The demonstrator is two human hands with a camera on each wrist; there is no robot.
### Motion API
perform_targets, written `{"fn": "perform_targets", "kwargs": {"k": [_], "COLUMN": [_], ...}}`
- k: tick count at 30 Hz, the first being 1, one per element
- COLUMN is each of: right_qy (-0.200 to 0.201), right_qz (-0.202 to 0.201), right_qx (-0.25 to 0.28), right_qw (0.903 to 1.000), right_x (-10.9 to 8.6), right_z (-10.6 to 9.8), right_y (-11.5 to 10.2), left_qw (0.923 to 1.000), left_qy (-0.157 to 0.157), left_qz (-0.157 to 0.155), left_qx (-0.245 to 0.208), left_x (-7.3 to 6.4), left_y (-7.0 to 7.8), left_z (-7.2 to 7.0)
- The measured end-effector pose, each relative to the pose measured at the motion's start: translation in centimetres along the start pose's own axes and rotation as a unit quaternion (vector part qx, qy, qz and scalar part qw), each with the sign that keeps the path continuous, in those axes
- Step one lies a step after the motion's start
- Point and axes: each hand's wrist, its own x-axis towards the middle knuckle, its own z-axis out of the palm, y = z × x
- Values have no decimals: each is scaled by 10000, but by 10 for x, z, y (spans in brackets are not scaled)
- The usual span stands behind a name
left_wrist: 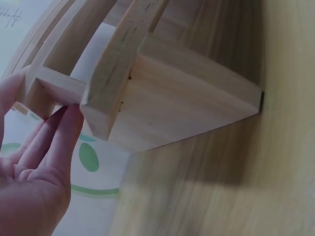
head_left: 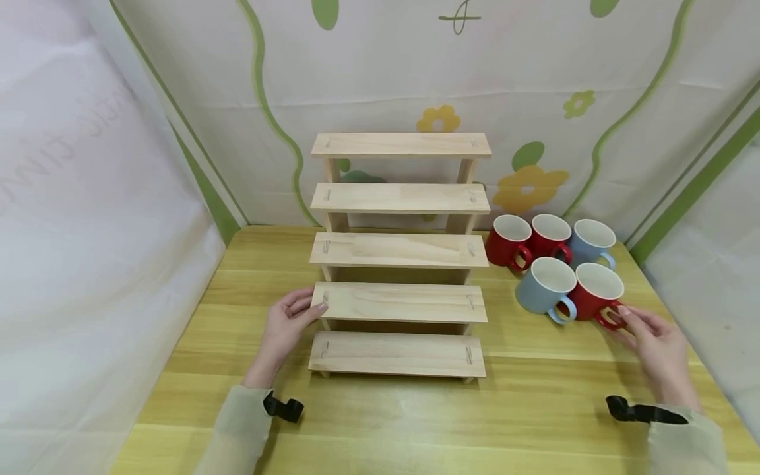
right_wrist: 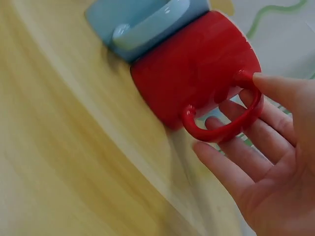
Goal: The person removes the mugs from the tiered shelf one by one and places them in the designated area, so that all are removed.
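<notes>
A stepped wooden rack (head_left: 399,302) of several pale boards stands on the table. My left hand (head_left: 291,318) grips the left end of its second-lowest board, thumb on top and fingers beneath; in the left wrist view the fingers (left_wrist: 61,142) reach under the wood. On the right, my right hand (head_left: 659,346) holds the handle of a red mug (head_left: 598,285), which is upright. The right wrist view has the thumb on top of the red handle (right_wrist: 226,130) and fingers behind it. A light blue mug (head_left: 543,290) stands against the red mug's left side.
Behind the front mugs stand two more red mugs, one left (head_left: 506,243) and one in the middle (head_left: 549,236), and another blue mug (head_left: 589,243). A wood-grain table (head_left: 380,422) carries everything. Printed white cloth (head_left: 380,72) hangs behind and at both sides.
</notes>
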Motion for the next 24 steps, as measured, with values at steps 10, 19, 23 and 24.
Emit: {"fn": "perform_targets", "kwargs": {"k": [10,19,23,24], "right_qy": [-445,-979,-1067,-1065], "right_qz": [-1451,-2079,-2001,-1994], "right_qx": [-5258,-6776,-6676,-6650], "right_qw": [8369,6986,7091,7118], "right_x": [9,20,21,21], "right_z": [0,-7,-6,-6], "right_y": [-35,-31,-25,-24], "left_qw": [9784,8217,7760,7694], "left_qy": [128,287,19,-26], "left_qz": [1131,1889,1694,1632], "left_qx": [1727,5370,6076,6176], "left_x": [10,32,39,41], "left_y": [19,15,1,-2], "left_z": [-42,-93,-98,-97]}}
